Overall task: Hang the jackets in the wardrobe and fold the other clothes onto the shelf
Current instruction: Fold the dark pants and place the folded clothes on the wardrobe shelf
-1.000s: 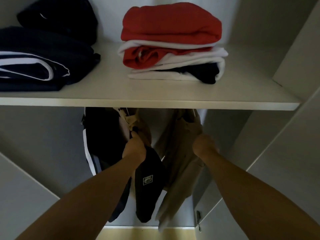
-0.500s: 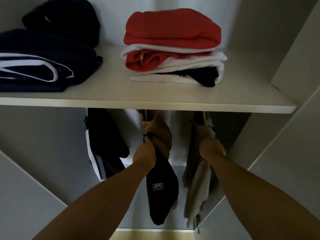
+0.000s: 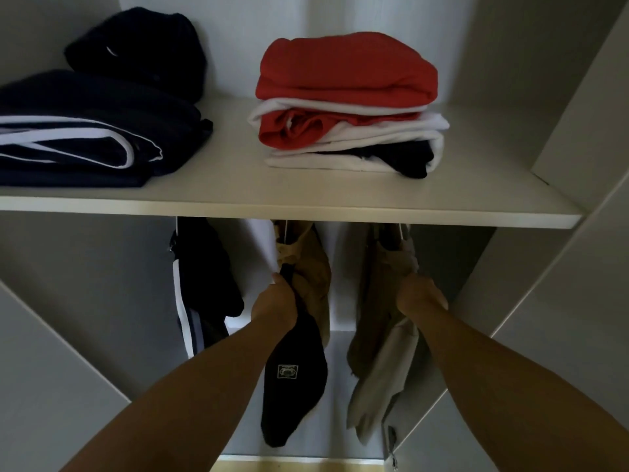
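Reaching up into the wardrobe with both bare arms from the bottom of the frame. Just left of centre, gripping with the left hand a hanging navy-and-tan jacket, curled tight round the cloth at the join between dark and tan; below the fist, trailing down past a small square patch on the navy part. Just right of centre, clutching with the right hand a beige jacket, closed round bunched cloth near its top, with the rest draped down toward the lower right. Further left, under the white shelf spanning the middle of the frame, and apart from both hands, a dark jacket with a white stripe, hanging untouched. On the shelf, upper centre-right, a folded stack of red, white and navy clothes; at the upper left, a folded navy pile with white piping, and behind that a black bundle. Rail hidden by the shelf edge
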{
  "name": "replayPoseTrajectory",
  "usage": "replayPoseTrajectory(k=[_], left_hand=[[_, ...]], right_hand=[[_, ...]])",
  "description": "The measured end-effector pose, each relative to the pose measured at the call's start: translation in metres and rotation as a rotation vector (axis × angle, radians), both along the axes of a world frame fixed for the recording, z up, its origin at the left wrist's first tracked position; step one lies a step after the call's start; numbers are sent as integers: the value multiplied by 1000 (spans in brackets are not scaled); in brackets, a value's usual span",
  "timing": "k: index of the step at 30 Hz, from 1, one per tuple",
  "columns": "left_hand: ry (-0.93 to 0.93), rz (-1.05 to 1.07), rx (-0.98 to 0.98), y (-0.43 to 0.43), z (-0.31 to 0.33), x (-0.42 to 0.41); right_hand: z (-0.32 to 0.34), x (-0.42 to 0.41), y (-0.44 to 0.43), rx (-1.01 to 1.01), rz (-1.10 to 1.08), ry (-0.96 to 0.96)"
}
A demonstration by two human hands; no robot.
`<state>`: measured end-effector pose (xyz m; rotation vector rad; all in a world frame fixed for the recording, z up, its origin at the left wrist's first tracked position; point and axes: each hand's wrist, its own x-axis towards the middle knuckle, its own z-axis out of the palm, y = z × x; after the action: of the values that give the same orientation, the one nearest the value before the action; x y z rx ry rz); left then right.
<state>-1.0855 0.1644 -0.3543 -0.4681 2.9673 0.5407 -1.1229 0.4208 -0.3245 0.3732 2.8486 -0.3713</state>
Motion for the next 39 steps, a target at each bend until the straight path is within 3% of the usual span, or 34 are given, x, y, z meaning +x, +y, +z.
replayPoseTrajectory(k=[6, 10, 17, 26, 36, 39], left_hand=[[22, -60, -18, -25, 20, 19], [160, -85, 58, -44, 47, 47], [313, -165, 187, -77, 79, 108], [424, -210, 340, -91, 85, 183], [600, 14, 233, -123, 113, 311], [692, 147, 103, -143, 120, 362]], right_hand=[[17, 17, -21, -26, 16, -21], [35, 43, -49, -90, 138, 139], [66, 115, -101, -211, 163, 452], [88, 202, -154, -311, 240, 504], [119, 298, -216, -368, 587, 621], [127, 334, -240, -367, 719, 611]])
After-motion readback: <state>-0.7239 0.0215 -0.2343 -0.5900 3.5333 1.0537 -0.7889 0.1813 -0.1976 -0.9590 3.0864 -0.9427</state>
